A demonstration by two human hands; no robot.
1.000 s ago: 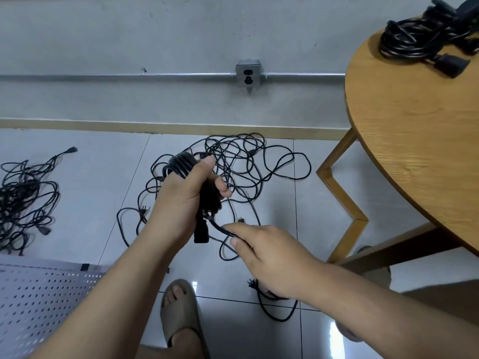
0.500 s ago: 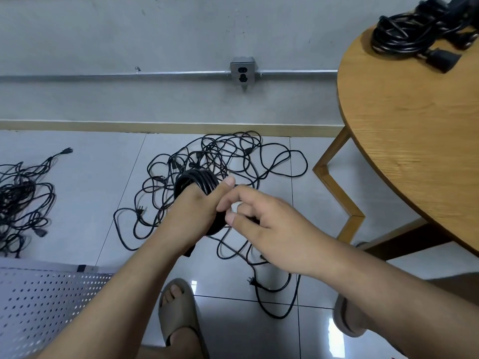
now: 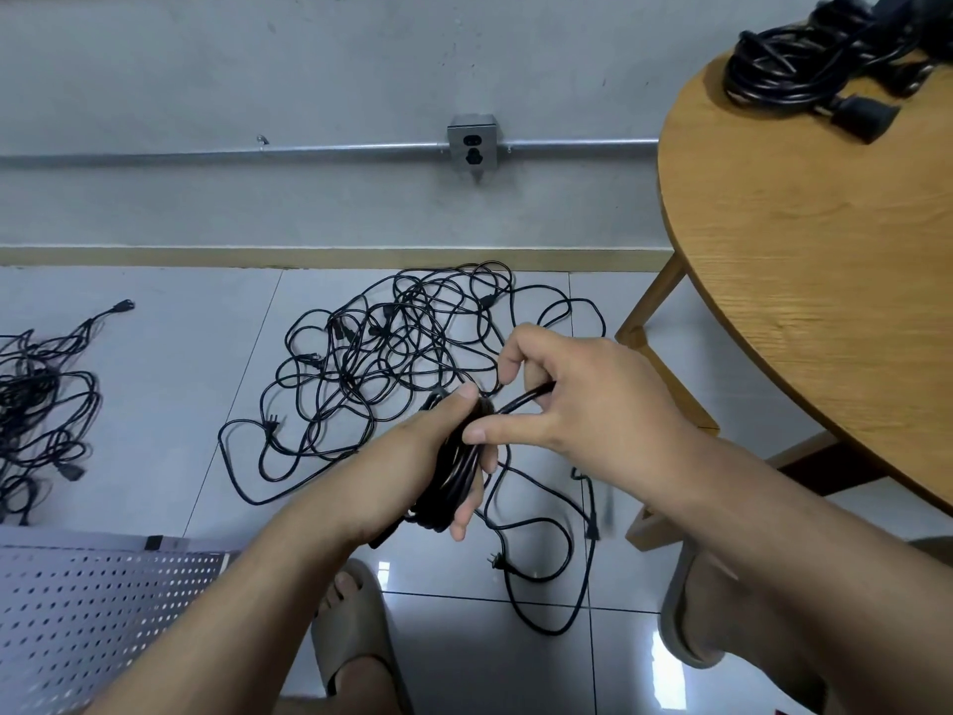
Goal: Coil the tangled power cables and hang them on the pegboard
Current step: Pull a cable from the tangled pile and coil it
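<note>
While the left hand (image 3: 412, 448) sits at the centre of the head view with its fingers (image 3: 466, 510) curled round a coiled black cable (image 3: 451, 482), thumb on top of the bundle, the right hand (image 3: 593, 405) is just to its right, touching it at the thumb. The right hand's fingers are curled and grip a short black strand (image 3: 523, 399) that runs into the coil. Behind and below both hands a loose cable tangle (image 3: 392, 348) sprawls over the tiled floor (image 3: 154, 384), and one strand loops toward the lower middle of the frame. A second tangle (image 3: 41, 405) lies at the left edge, well apart. The white pegboard (image 3: 93, 616) lies flat in the lower left corner. At the upper right, more coiled cables (image 3: 794, 74) rest on the round wooden counter (image 3: 825, 260). A metal wall socket (image 3: 472, 147) sits upper centre, and two sandalled feet (image 3: 356, 647) stand along the bottom.
</note>
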